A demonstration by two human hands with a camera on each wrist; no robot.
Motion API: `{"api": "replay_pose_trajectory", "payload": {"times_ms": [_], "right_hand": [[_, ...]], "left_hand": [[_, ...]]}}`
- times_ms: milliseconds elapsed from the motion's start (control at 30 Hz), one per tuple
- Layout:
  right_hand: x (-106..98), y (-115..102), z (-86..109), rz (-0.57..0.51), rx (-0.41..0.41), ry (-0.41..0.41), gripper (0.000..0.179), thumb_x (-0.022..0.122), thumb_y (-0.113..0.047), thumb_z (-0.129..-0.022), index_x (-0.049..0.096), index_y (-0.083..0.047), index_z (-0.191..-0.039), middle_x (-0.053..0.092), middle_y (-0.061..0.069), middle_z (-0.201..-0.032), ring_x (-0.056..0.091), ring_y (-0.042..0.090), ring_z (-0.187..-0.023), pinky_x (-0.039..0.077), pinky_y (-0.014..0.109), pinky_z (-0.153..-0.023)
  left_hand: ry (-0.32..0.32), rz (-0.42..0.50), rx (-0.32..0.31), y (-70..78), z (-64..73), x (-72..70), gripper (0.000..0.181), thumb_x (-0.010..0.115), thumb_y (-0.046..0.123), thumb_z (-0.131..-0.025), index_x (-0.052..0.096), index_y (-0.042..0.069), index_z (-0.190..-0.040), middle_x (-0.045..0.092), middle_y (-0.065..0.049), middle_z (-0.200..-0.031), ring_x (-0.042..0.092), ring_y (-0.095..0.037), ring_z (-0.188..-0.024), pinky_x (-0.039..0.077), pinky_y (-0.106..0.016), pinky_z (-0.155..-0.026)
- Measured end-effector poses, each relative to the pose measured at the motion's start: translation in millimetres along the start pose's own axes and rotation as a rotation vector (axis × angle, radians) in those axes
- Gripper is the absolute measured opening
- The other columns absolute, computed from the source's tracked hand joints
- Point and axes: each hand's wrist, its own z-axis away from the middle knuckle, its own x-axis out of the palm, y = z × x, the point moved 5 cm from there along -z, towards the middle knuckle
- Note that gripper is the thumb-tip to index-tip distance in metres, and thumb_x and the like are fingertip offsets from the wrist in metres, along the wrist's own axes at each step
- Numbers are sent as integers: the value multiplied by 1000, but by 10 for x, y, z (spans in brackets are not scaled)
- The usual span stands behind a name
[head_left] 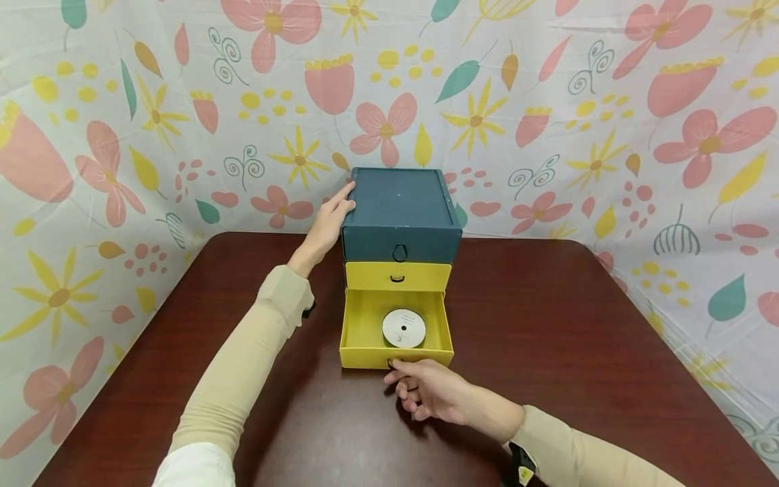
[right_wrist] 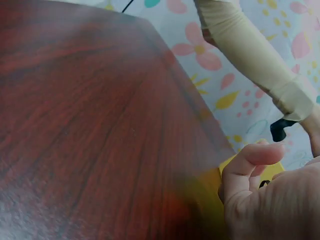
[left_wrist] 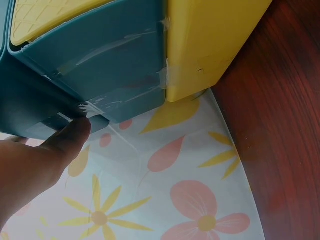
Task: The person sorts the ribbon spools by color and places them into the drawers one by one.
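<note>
A stacked drawer unit (head_left: 398, 196) has a dark blue top section and yellow drawers beneath. Its bottom yellow drawer (head_left: 359, 331) is pulled out, and a white-topped round spool or disc (head_left: 404, 328) with a centre hole lies inside. My right hand (head_left: 435, 392) is at the drawer's front, thumb and forefinger pinching the small black loop handle (head_left: 391, 364), the other fingers curled. At the upper left edge of the blue section rests my left hand (head_left: 331, 220), fingers extended along it. The left wrist view shows the left thumb (left_wrist: 75, 135) against the blue side.
The unit stands on a dark red-brown wooden table (head_left: 517, 325) near its back edge. A flower-printed cloth (head_left: 475, 122) hangs behind and along both sides. The middle yellow drawer (head_left: 371, 276) and the blue top drawer (head_left: 371, 242) are closed, each with a black handle.
</note>
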Motion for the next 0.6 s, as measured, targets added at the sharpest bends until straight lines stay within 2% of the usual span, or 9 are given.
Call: {"api": "replay_pose_trajectory", "payload": {"times_ms": [167,367,600], "right_hand": [[1,48,-31,-14,-28,2,26,48,-27,-100,63,-5,-100,52,-9,-63,44,4,-52,32,14,-44],[10,98,-39,-42,-29,23,22,49,-20,-100,61,-3,-98,50,-9,-62,41,1,-51,30,11,-42],[28,80,-47,-56,-29,69,27,51,-24,-99,64,0,-101,49,-9,-59,41,2,-49,29,12,-42]], "left_hand": [[-2,9,-1,-97,-71,-6,54,34,26,-103,21,20,-156,13,-1,-164,14,-23,-151,15,-48,-122],[27,-10,1,-278,-177,-20,53,34,33,-103,23,29,-155,17,5,-163,14,-18,-151,16,-46,-122],[48,-24,11,-280,-182,-25,54,35,35,-102,25,30,-154,20,5,-162,17,-19,-151,19,-46,-121]]}}
